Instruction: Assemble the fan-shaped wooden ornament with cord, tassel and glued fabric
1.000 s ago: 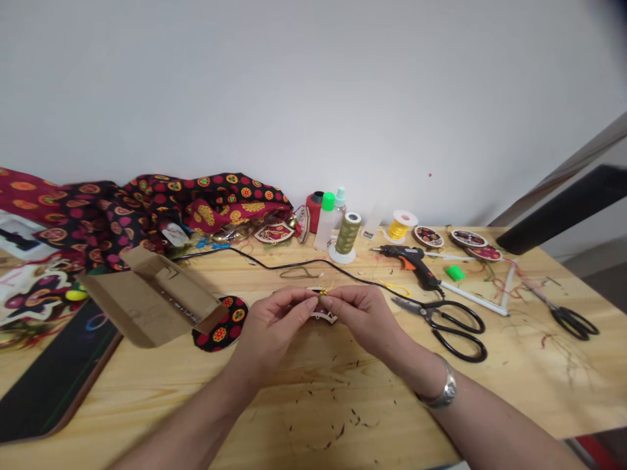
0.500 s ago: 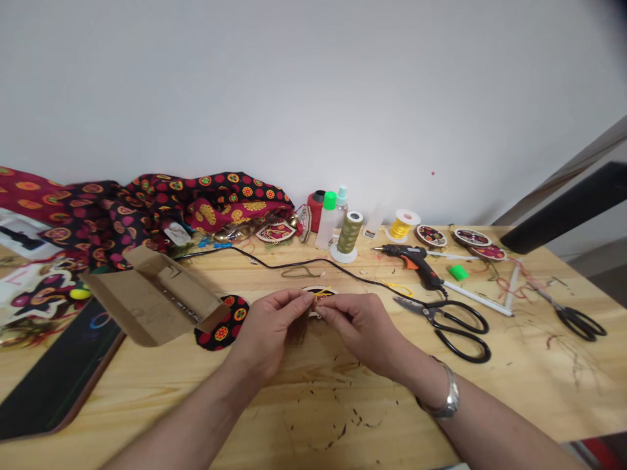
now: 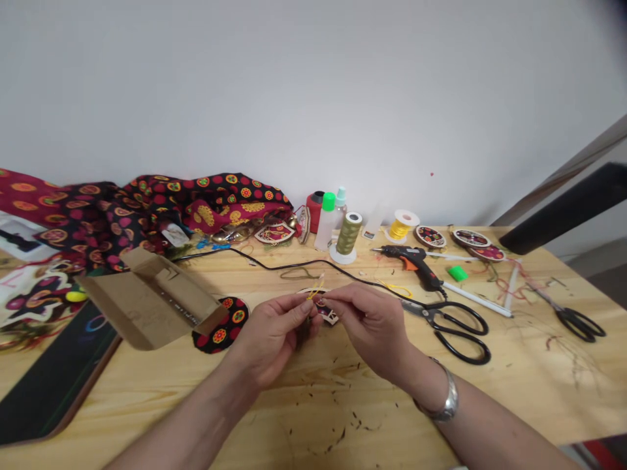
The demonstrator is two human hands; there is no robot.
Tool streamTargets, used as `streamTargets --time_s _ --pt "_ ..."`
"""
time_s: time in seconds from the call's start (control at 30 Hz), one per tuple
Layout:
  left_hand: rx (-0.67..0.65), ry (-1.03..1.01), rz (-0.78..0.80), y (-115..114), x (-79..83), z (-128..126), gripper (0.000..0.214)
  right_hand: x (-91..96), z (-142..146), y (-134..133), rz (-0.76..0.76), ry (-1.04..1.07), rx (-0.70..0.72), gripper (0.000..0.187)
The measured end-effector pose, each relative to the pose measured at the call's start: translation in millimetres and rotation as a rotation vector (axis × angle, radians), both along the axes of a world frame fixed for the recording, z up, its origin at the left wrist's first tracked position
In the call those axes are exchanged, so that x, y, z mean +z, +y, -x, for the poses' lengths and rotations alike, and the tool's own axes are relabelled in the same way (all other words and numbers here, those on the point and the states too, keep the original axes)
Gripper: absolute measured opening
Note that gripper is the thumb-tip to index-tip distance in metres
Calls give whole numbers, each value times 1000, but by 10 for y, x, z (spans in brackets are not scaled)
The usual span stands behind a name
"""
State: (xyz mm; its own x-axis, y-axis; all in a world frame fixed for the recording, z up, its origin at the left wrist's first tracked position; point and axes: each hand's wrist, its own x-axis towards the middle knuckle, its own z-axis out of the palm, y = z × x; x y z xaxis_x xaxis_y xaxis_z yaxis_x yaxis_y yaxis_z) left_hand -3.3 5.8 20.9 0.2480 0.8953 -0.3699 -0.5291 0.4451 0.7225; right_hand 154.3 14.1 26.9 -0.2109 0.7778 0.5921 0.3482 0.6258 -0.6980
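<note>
My left hand [image 3: 274, 333] and my right hand [image 3: 372, 323] meet over the middle of the wooden table [image 3: 313, 405]. Both pinch a short yellow thread [image 3: 316, 290] that sticks up between the fingertips. A small fabric-covered ornament piece [image 3: 329, 313] with a pale edge hangs at that thread, just under my right fingertips. I cannot tell which hand carries its weight. A silver bracelet sits on my right wrist.
An open cardboard box [image 3: 151, 300] and a patterned fabric disc [image 3: 220, 323] lie left of my hands. Black scissors [image 3: 453, 326], a glue gun [image 3: 414, 261] with its black cord, thread spools [image 3: 347, 235], bottles and a second pair of scissors [image 3: 573, 320] lie right and behind. Patterned cloth [image 3: 147, 209] is heaped at the back left.
My right hand has drawn back and lifted slightly, and the yellow thread end now stands up between the fingertips. The ornament piece has shifted a little to the right.
</note>
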Motion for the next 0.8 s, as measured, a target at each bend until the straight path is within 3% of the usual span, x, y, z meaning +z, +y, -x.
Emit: streamTargets --time_s 0.13,0.3,0.47,0.8 --pt "-4 -32 39 2 -10 7 20 38 7 -14 -30 55 37 12" --pt "10 -81 59 19 -20 -8 17 46 15 -31 -39 59 205 10" --pt "20 -84 37 3 -4 -10 12 -1 24 -35 44 24 333 11" --pt "31 38 4 -5 35 -33 14 2 6 -127 163 -223 241 10"
